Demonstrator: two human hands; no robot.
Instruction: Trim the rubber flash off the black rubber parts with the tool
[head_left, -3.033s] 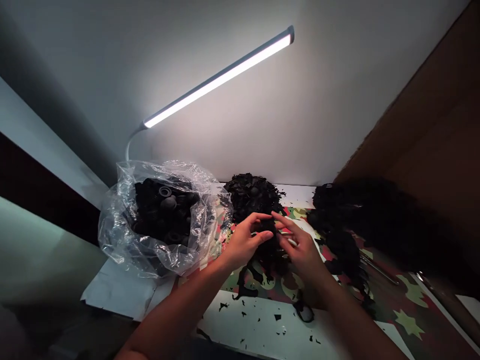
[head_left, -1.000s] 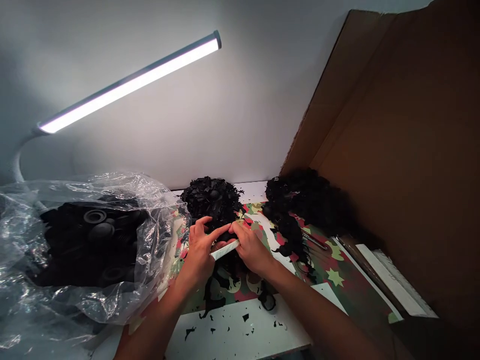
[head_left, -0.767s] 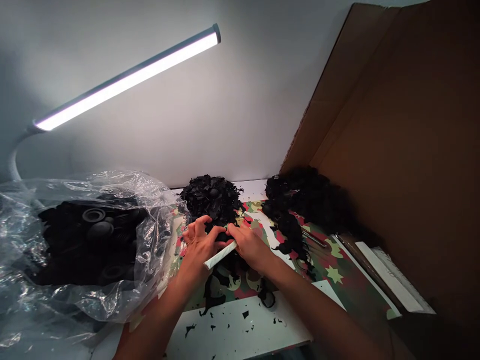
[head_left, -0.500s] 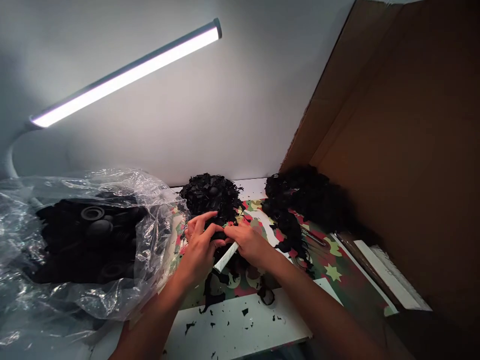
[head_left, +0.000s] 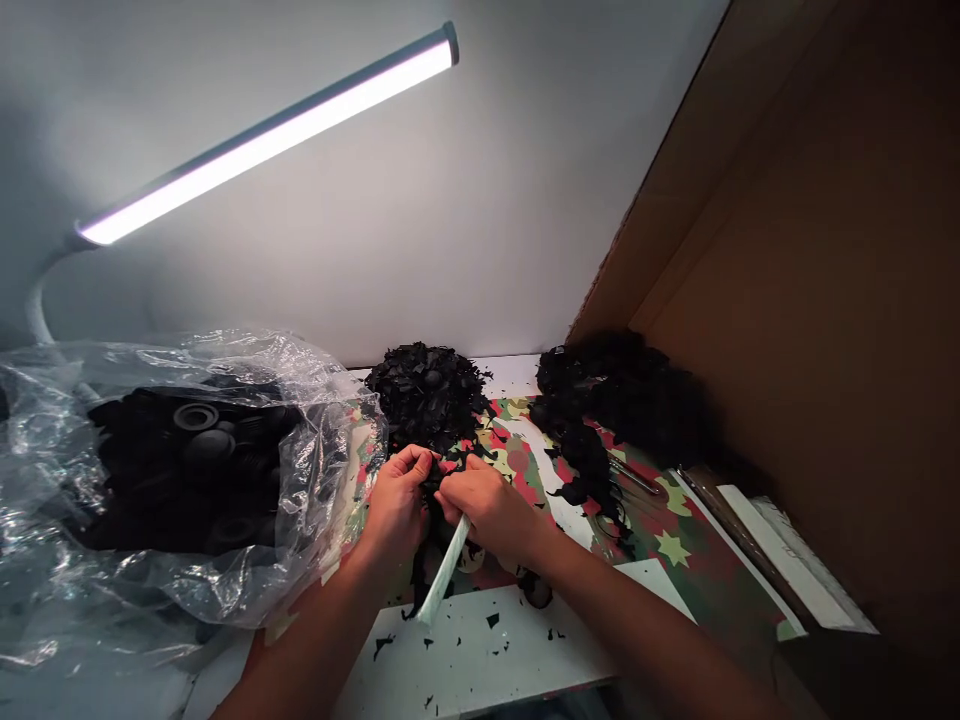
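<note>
My left hand [head_left: 396, 500] and my right hand [head_left: 487, 507] are curled close together over a camouflage-patterned mat [head_left: 660, 545]. Between them they pinch a small black rubber piece [head_left: 433, 487]. My right hand also grips a slim white tool [head_left: 444, 570], whose handle points down toward me. Just behind the hands lies a heap of black rubber scraps [head_left: 429, 393].
A clear plastic bag [head_left: 172, 470] of black rubber caps fills the left. A second dark pile [head_left: 619, 400] lies at the right, by metal tweezers [head_left: 634, 478]. A brown cardboard wall [head_left: 810, 300] stands on the right. A lit lamp bar [head_left: 270, 135] hangs overhead. Black flecks litter the white board [head_left: 510, 655].
The white tool has swung from lying across the hands to pointing down toward me. Both hands have curled tighter and drawn a little nearer.
</note>
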